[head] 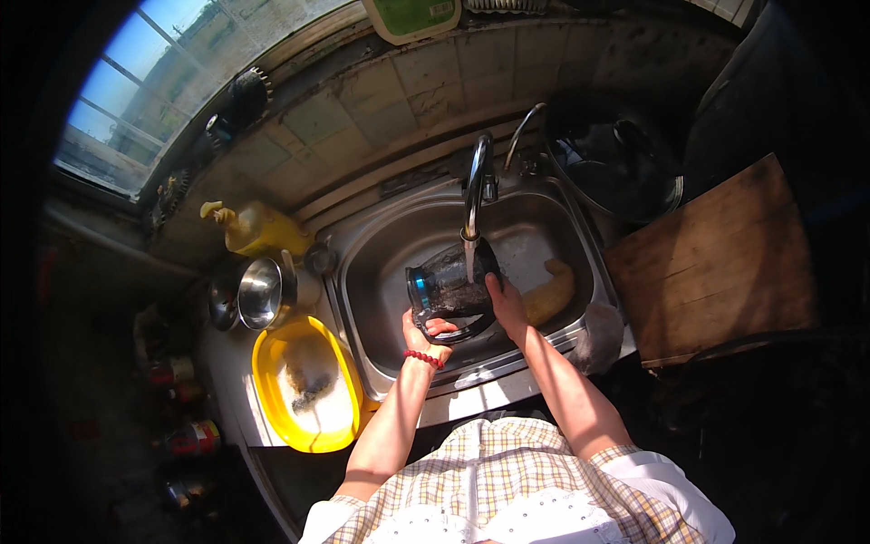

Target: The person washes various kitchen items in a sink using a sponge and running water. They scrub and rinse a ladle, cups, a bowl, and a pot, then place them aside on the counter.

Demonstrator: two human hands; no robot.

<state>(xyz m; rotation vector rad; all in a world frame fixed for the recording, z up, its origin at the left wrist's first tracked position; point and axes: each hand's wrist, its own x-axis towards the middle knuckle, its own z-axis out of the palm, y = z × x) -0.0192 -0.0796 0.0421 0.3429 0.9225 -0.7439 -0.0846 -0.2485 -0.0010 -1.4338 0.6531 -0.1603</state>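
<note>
A dark, see-through jug (pixel 452 279) with a handle lies on its side in the air over the stainless steel sink (pixel 380 292). Water runs onto it from the chrome tap (pixel 478 183). My left hand (pixel 427 334), with a red bead bracelet at the wrist, grips it by the handle side near the blue-banded end. My right hand (pixel 506 302) holds the other end, thumb on top. A yellowish cloth or sponge (pixel 550 296) lies in the sink, right of the jug and partly behind my right hand.
Left of the sink stand a yellow basin (pixel 262 367) of suds, a metal bowl (pixel 259 294) and a yellow pump bottle (pixel 268 230). A grey cloth (pixel 599 338) hangs over the sink's right front edge. Farther right are a wooden board (pixel 720 272) and a large glass lid (pixel 612 163).
</note>
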